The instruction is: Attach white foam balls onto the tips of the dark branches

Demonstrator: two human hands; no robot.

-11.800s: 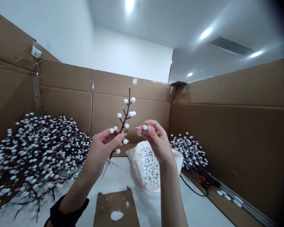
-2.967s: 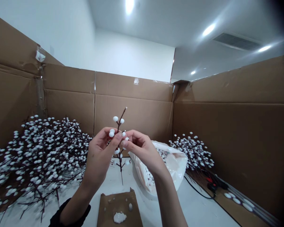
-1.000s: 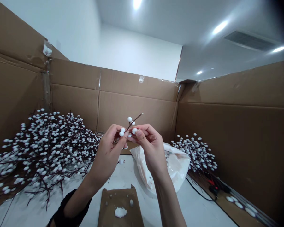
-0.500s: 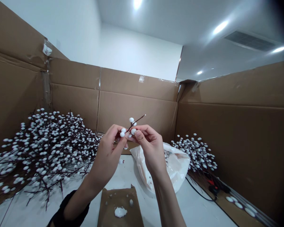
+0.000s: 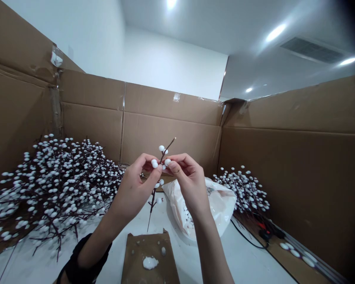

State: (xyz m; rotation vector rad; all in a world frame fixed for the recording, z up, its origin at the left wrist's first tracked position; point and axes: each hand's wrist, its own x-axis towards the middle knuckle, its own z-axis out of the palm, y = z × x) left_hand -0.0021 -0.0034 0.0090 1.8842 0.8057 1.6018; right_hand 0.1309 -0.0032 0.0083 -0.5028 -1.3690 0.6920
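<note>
My left hand [image 5: 136,189] pinches a thin brown twig [image 5: 154,197] dotted with small white foam balls and holds it nearly upright in front of me. Its bare tip pokes up past my fingers. My right hand [image 5: 186,181] meets it from the right, thumb and fingers closed on a white ball [image 5: 167,162] pressed against the twig. A white plastic bag [image 5: 215,209] of loose foam balls lies open on the table just behind my right hand.
A big heap of finished berry twigs [image 5: 47,189] fills the left side, a smaller pile [image 5: 245,189] sits at the right. A cardboard scrap [image 5: 149,256] with a white glue blob lies near me. Cardboard walls [image 5: 284,157] ring the white table; a black cable [image 5: 245,238] runs right.
The twig has swung from a slant to nearly upright, its lower stem now hanging below my hands. Both hands stay together at the same spot.
</note>
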